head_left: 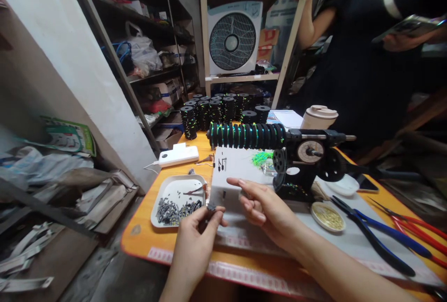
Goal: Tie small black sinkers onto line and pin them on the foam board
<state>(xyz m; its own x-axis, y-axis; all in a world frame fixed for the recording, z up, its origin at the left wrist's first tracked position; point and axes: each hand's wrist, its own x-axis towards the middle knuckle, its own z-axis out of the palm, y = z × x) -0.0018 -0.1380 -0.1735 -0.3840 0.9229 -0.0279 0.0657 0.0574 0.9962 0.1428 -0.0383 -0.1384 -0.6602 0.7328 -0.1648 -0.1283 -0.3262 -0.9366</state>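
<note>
My left hand (196, 241) is at the table's front edge, thumb and fingertips pinched on a small dark grey part (211, 207) that I cannot name. Just right of it is my right hand (260, 204), above the grey mat. Its index finger is stretched out and the lower fingers are loosely bent; I see nothing clearly held. A white tray (159, 191) of small black and silver pieces lies beyond the left hand. Behind the right hand stands a black hand-cranked machine (303, 167), its shaft carrying a row of black discs (247, 135) with green strands.
Pliers with blue-black handles (380, 232) and red-handled pliers (415, 227) lie at right, near a dish of small gold pieces (328, 218). A lidded cup (318, 118), black spool stacks (209, 112) and a white power strip (179, 154) stand behind. A person (366, 59) stands back right.
</note>
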